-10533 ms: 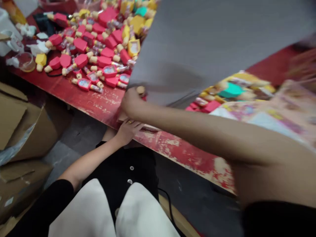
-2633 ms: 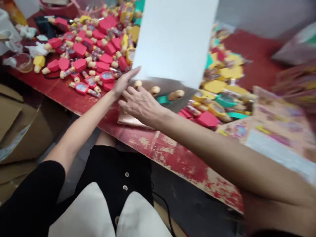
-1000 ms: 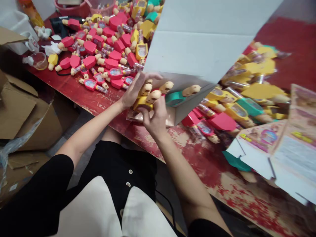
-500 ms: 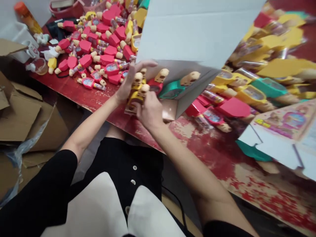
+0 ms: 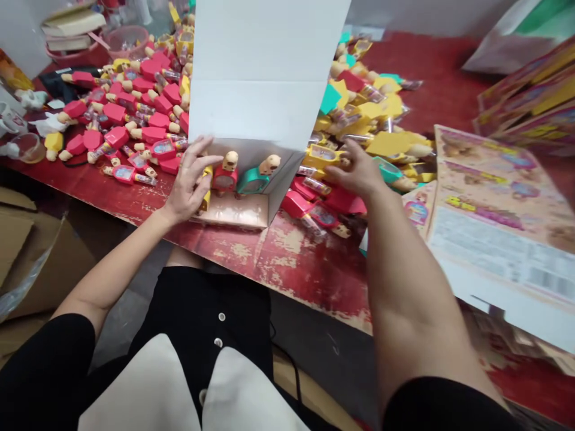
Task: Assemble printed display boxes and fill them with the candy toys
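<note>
The open left hand (image 5: 191,179) rests splayed, not clenched, against a yellow toy (image 5: 205,188) in the white carton (image 5: 251,108) near the bench's front edge (image 5: 309,272), while the open right hand (image 5: 354,172) spreads over heaped toys (image 5: 363,129).

The right hand (image 5: 354,170) has left the box (image 5: 251,78).

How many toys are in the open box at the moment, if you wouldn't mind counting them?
Three: a red one in the middle, a teal one to its right, and a yellow one beside the left hand. Others may be hidden behind that hand or the box wall.
</note>
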`<state>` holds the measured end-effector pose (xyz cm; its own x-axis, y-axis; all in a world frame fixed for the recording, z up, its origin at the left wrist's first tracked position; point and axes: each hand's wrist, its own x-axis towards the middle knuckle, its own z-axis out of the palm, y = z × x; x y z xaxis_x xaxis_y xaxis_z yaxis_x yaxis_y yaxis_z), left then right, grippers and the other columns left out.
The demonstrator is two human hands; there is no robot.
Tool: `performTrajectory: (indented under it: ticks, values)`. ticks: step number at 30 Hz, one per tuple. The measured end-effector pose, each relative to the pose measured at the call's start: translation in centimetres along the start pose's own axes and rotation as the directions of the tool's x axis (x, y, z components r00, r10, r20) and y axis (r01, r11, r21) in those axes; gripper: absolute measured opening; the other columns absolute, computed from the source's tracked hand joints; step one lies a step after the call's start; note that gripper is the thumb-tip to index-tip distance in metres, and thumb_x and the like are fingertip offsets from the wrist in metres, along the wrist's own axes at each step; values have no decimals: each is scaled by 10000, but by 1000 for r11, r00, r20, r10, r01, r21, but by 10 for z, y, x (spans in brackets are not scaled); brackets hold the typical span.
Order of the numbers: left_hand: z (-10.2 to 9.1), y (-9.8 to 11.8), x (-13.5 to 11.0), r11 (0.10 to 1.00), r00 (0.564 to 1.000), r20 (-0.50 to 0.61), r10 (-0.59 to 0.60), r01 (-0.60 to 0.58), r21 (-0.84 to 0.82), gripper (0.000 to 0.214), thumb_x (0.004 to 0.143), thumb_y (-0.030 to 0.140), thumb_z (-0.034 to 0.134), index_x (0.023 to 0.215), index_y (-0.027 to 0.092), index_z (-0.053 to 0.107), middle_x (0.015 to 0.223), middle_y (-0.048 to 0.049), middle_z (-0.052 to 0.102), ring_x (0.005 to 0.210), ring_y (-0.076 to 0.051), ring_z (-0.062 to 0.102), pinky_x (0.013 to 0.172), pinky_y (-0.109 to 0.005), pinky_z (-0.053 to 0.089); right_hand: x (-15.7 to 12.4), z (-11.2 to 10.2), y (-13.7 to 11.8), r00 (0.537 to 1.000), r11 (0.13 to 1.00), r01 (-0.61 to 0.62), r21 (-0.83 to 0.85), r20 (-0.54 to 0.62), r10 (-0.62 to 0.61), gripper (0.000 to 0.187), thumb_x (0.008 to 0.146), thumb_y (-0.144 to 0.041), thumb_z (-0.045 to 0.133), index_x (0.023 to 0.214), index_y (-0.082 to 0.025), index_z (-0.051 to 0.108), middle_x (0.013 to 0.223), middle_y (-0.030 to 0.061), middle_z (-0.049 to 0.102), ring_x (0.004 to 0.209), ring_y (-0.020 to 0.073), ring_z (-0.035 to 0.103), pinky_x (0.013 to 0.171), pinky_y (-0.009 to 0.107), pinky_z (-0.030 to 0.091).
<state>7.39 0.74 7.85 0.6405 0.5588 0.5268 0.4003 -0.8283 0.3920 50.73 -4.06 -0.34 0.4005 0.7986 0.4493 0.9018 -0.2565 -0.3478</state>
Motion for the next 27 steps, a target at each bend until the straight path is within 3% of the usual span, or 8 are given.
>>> performTrajectory:
  ticks: [4,7,9,12,15,18,22,27]
  values:
    - [-15,2,-4,998,999,-23,-47,48,49,665,985,666,284,1540,330,430,1687,-66,309,1619,-303,153,1313,-586,109,5,-4,-9,984,983,-181,-20,-8,180,213,647,-160,795,648,-193,585,585,-26,459,547,82,277,596,313,346]
    - [-20,5,-3,997,997,-69,-23,28,70,659,987,656,313,1547,331,436,1681,-50,330,1633,-303,85,1322,-575,50,-17,-24,0,943,947,-321,-2,-88,320,291,667,-200,810,686,-234,521,569,-24,466,500,80,298,558,318,345]
    - [-19,5,0,997,1000,-7,21,-21,74,590,1003,608,335,1511,351,488,1658,-34,380,1632,-298,109,1321,-585,32,-35,-42,13,902,902,-376,213,-138,409,382,649,-359,866,690,-244,504,536,-20,483,423,77,339,496,319,335]
    - [-19,1,6,996,990,124,65,-72,56,521,1030,529,335,1482,355,525,1630,-35,432,1611,-303,205,1303,-626,68,-64,-78,22,862,744,-188,641,-255,438,698,415,-816,834,586,-245,471,484,-16,466,332,82,341,418,347,321]
    - [-29,9,11,996,989,134,68,-75,47,499,1043,499,338,1485,353,517,1614,-33,457,1592,-315,262,1292,-648,84,-100,-131,-2,872,696,-120,708,-260,415,811,177,-921,779,534,-234,537,508,20,515,346,146,446,411,427,404]
    - [-32,41,11,992,991,57,121,-119,-27,495,1043,520,368,1489,354,503,1586,-30,482,1559,-315,336,1289,-611,180,-136,-188,-61,951,794,-189,578,-92,294,617,335,-692,951,748,-283,744,802,129,716,618,310,691,575,567,559]
    - [14,92,-16,962,960,159,230,-200,-185,515,1010,516,499,1448,247,528,1440,-124,597,1395,-294,548,1162,-472,456,-161,-220,-145,988,865,-10,502,138,-69,359,700,-611,834,911,-339,732,1074,142,748,992,340,737,763,540,632]
    - [77,107,-48,983,925,368,99,-32,-182,333,1020,358,527,1250,133,613,1145,-154,720,1076,-253,705,922,-367,583,-160,-187,-180,982,848,20,530,150,-118,409,703,-562,855,991,-314,705,935,65,732,718,225,711,543,371,609]
